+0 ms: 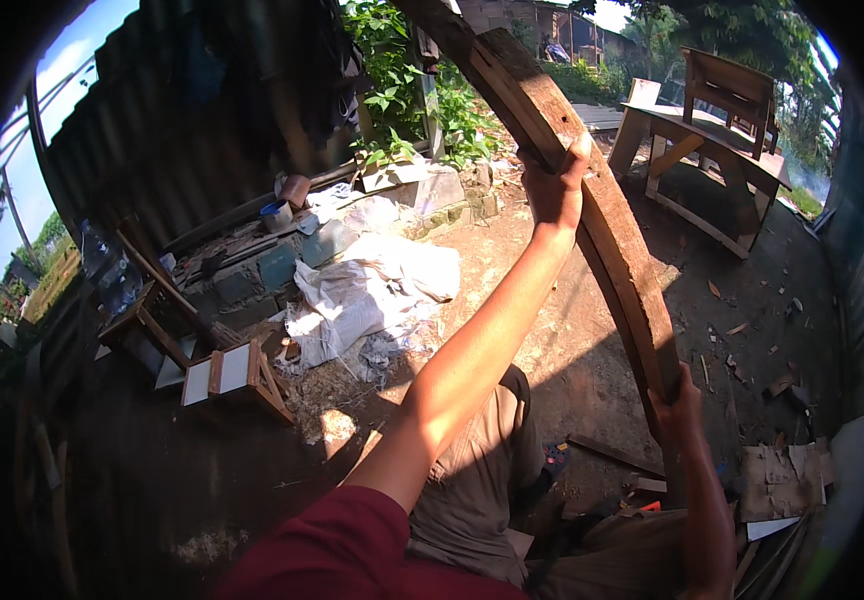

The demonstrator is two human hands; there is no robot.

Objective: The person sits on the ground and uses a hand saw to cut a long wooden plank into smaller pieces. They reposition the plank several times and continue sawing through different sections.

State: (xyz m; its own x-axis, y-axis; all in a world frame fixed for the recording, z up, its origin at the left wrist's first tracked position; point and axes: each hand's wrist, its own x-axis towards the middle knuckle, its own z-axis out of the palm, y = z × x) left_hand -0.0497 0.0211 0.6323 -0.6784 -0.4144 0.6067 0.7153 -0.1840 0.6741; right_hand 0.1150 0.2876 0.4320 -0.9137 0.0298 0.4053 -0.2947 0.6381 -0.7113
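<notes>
A long wooden beam (634, 265) slants across the picture from the upper middle edge down to the lower right, its top running out of the frame; a second length seems to lie flush along it, though whether the two are joined I cannot tell. The left hand (557, 192) is wrapped around the beam in the upper middle, thumb over the sunlit face, while the right hand (680, 405) is closed on it at the lower right, mostly in shadow, its fingers hard to make out. The wood looks heavy, so a loose grip could let its upper part swing or tip, perhaps toward the wooden counter (664, 117) at the upper right. If the lengths are loose, one could slide and nip the left fingers; the rough edge could also leave splinters in bare skin. Low down, a wooden strip (617, 457) on the ground near the trousered legs (482, 455) could turn a careless step into a stumble.
</notes>
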